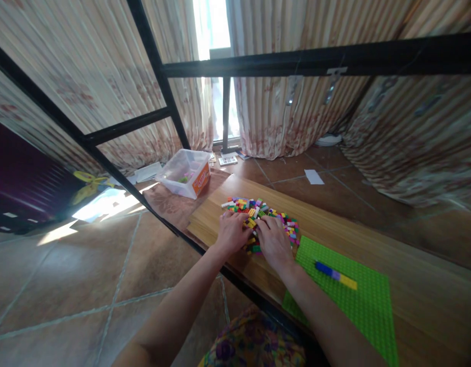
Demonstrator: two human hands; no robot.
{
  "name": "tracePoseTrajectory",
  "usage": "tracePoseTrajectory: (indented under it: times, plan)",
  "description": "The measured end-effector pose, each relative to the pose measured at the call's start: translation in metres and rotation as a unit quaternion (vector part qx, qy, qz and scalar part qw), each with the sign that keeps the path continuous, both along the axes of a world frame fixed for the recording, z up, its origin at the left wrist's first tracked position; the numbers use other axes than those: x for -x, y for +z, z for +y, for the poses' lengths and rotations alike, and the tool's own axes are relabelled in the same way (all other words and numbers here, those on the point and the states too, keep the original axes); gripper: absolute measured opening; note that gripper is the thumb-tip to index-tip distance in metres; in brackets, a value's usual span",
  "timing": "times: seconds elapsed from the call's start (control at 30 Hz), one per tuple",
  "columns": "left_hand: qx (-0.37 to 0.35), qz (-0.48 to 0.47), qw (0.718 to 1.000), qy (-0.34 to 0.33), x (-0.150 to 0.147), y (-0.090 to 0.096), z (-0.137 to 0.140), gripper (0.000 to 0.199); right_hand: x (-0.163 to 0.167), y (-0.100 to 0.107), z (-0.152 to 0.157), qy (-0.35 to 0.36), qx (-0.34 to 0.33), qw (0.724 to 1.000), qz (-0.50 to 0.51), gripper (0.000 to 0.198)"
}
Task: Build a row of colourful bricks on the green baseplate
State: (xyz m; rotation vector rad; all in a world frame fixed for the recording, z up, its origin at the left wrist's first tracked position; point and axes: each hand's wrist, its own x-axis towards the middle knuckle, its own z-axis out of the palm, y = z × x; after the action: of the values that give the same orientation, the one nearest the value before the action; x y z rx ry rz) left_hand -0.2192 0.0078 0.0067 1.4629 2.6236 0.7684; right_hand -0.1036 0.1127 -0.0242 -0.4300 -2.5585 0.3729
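A pile of small, many-coloured toy bricks [291, 224] lies on the wooden table, and both hands are at its near side. My left hand [233, 232] has its fingers curled, with a yellow toy brick [251, 223] at the fingertips. Close beside it, my right hand [274, 239] reaches palm down over the bricks, fingers bent and slightly apart; its fingertips are partly hidden among them. To the right, a green studded baseplate [365, 306] carries a joined row of blue, purple and yellow bricks [336, 275], partly under my right forearm.
The wooden tabletop [422, 295] extends to the right. Beyond its left end, a clear plastic box [174, 176] with an orange label holds a few pieces. Black metal bars [258, 66] cross in front of the curtains. Papers [314, 177] lie on the tiled floor.
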Motion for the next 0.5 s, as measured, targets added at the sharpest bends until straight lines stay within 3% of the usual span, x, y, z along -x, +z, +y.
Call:
tracePoseTrajectory:
  times: [0.13, 0.3, 0.43, 0.5]
  plan:
    - [-0.023, -0.005, 1.000, -0.007, 0.004, 0.001, -0.001, 0.031, -0.004, 0.000, 0.001, -0.002, 0.013, 1.000, 0.010, 0.031]
    - [-0.106, -0.052, 0.993, -0.031, 0.003, 0.007, -0.006, 0.033, -0.009, 0.005, -0.001, -0.004, 0.053, 0.998, 0.034, 0.031]
    - [-0.188, -0.131, 0.973, -0.042, -0.009, 0.013, -0.011, 0.037, -0.013, 0.019, -0.008, -0.029, 0.179, 0.975, 0.127, 0.027]
    - [-0.222, -0.166, 0.960, -0.046, -0.017, 0.015, -0.012, 0.038, -0.015, 0.029, -0.014, -0.054, 0.310, 0.933, 0.174, 0.028]
